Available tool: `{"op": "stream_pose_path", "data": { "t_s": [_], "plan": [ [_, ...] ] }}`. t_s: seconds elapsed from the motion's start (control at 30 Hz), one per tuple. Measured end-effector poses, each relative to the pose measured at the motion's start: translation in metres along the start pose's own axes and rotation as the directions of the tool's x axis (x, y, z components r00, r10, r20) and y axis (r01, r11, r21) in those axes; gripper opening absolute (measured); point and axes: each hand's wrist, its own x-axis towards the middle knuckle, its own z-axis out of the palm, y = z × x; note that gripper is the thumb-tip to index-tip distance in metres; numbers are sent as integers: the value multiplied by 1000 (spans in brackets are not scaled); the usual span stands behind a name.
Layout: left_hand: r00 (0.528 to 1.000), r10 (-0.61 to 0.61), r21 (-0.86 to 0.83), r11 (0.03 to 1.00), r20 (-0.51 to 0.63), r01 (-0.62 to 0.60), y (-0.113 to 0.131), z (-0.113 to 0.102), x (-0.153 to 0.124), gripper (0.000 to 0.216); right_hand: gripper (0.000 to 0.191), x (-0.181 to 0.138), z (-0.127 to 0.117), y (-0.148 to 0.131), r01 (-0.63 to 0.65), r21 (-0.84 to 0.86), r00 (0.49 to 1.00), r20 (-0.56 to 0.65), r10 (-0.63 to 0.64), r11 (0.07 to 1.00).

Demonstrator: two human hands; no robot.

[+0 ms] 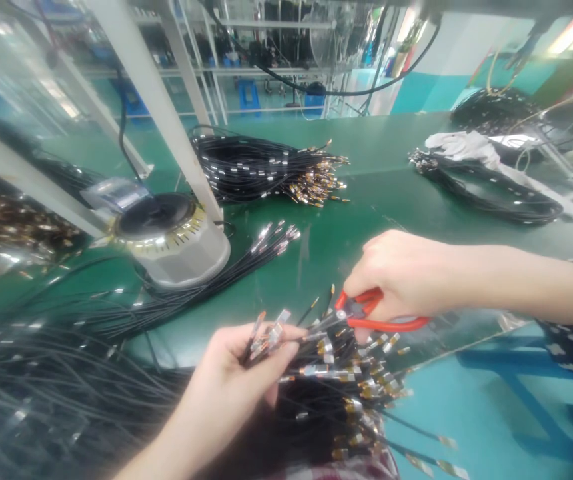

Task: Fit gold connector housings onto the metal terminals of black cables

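Observation:
My left hand (246, 367) is closed around a few black cables whose metal-tipped ends (274, 330) stick up between thumb and fingers. My right hand (391, 280) grips red-handled pliers (389, 325). Their jaws point left and reach close to my left fingertips, at a thin cable end; whether they bite on it I cannot tell. Below both hands spreads a thick bundle of black cables (311, 407), its ends fanned out to the right with shiny metal and brass-coloured tips.
A grey pot-like device (186, 247) with a black top stands left by white posts (151, 93). A cable bunch (226, 263) lies before it. Coiled cables (251, 167) rest behind, more coils (491, 190) at right. The green table's (366, 200) edge runs lower right, above a blue stool (531, 400).

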Motion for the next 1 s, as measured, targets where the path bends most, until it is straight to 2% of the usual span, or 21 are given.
{"op": "stream_pose_path", "data": {
  "t_s": [0.17, 0.23, 0.33, 0.43, 0.53, 0.63, 0.83, 1.0],
  "plan": [
    [993, -109, -3, 994, 44, 109, 1, -4, 4, 28, 38, 2, 1, 0, -212, 202, 976, -13, 219, 956],
    [988, -129, -36, 991, 90, 132, 2, -7, 7, 33, 39, 5, 0, -2, -257, 369, 960, -11, 280, 893],
    [983, -80, -132, 986, 164, 102, 1, -15, 11, 34, 32, 12, 5, -9, -225, 681, 951, 0, 308, 697],
    [979, -30, -217, 973, 203, 75, -1, -23, 13, 26, 24, 24, 15, -15, -93, 834, 958, -74, 276, 544],
    [982, 7, -279, 959, 191, 48, 0, -28, 12, 16, 22, 38, 24, -22, -4, 896, 961, -120, 251, 445],
    [985, -2, -292, 955, 170, 53, 2, -29, 13, 12, 25, 48, 26, -30, -11, 930, 961, -92, 261, 368],
    [989, -49, -332, 938, 142, 95, 5, -29, 15, 12, 27, 57, 24, -42, -7, 958, 969, -64, 238, 287],
    [987, -80, -317, 941, 140, 121, 7, -31, 14, 10, 23, 59, 31, -42, -60, 972, 953, -12, 302, 228]
  ]
}}
